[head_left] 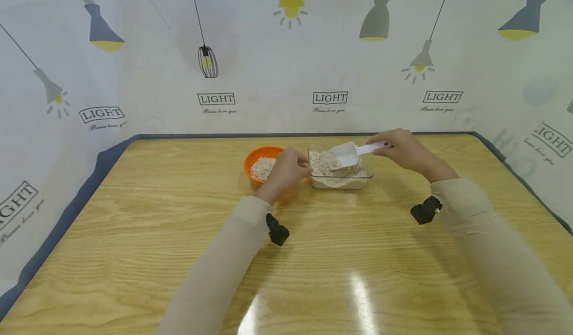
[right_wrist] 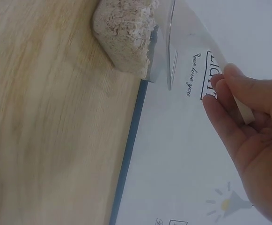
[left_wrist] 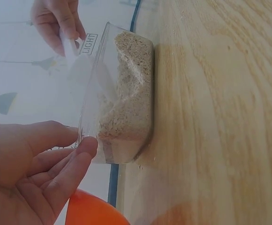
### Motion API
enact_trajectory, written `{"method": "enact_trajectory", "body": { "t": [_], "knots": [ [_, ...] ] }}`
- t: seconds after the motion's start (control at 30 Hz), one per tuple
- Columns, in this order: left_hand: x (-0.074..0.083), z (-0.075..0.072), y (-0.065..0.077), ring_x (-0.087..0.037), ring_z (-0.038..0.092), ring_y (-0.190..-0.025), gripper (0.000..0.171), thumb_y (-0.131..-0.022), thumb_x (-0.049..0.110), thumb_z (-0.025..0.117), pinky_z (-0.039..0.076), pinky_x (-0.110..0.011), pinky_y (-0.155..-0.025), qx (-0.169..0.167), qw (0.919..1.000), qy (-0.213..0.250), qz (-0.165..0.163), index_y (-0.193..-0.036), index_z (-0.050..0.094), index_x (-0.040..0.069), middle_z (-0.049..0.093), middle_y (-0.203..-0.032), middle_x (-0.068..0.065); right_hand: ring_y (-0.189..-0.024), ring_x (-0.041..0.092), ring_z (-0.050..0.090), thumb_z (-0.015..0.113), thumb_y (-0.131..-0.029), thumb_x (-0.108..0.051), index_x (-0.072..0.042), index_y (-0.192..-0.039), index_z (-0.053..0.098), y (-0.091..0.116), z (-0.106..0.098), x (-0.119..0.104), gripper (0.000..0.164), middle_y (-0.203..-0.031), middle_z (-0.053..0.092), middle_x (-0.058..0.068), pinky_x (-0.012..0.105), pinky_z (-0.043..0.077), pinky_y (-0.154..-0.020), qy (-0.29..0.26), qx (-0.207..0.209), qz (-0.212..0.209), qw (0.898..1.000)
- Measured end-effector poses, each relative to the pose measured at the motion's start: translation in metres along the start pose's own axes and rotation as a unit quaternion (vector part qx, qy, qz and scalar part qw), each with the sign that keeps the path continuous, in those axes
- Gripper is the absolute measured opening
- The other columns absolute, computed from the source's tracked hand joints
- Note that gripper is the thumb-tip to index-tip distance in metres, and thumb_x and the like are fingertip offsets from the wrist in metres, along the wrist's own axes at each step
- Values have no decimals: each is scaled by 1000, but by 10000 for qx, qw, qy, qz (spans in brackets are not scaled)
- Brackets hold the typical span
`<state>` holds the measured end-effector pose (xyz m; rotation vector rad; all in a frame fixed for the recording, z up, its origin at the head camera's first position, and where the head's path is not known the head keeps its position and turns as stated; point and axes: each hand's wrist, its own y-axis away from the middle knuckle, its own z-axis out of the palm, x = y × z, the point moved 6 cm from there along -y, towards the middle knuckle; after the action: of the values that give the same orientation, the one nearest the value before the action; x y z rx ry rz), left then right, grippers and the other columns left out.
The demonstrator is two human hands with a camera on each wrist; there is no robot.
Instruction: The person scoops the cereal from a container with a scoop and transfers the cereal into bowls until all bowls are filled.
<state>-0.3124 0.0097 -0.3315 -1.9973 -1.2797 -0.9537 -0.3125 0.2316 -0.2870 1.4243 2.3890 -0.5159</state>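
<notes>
A clear rectangular container (head_left: 337, 182) of pale oat-like flakes (left_wrist: 131, 110) stands on the table. My left hand (head_left: 288, 170) pinches its left rim between thumb and fingers, as the left wrist view shows. In my right hand (head_left: 405, 148) is the handle of a white scoop (head_left: 345, 155), whose front edge dips into the flakes. The scoop tilts down to the left, its handle out over the container's right side. Just left of the container sits an orange bowl (head_left: 248, 165) with similar flakes in it, partly hidden behind my left hand.
The wooden table (head_left: 335, 255) runs under both forearms. Behind it hangs a white cloth (head_left: 268, 76) printed with lamps, with a dark blue border along the table's back and sides. A few stray flakes lie on the table near the container.
</notes>
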Motion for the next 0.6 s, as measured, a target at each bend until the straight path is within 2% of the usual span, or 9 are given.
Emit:
{"method": "enact_trajectory", "body": {
  "t": [0.3, 0.6],
  "knots": [
    [-1, 0, -1, -14, 11, -52, 47, -85, -1, 57, 19, -27, -54, 5, 10000, -35, -27, -62, 18, 10, 10, -62, 1, -87, 31, 59, 58, -89, -6, 5, -113, 61, -5, 10, 2, 26, -109, 60, 24, 45, 46, -71, -143, -15, 72, 9999],
    [0, 0, -3, -13, 11, -53, 47, -85, 0, 59, 20, -26, -54, -14, 9999, -165, 17, -63, 18, 10, 10, -62, 1, -93, 34, 59, 59, -89, -6, 5, -114, 61, -11, 20, 1, 28, -111, 60, 23, 47, 46, -78, -272, 1, -39, 9996]
  ]
}}
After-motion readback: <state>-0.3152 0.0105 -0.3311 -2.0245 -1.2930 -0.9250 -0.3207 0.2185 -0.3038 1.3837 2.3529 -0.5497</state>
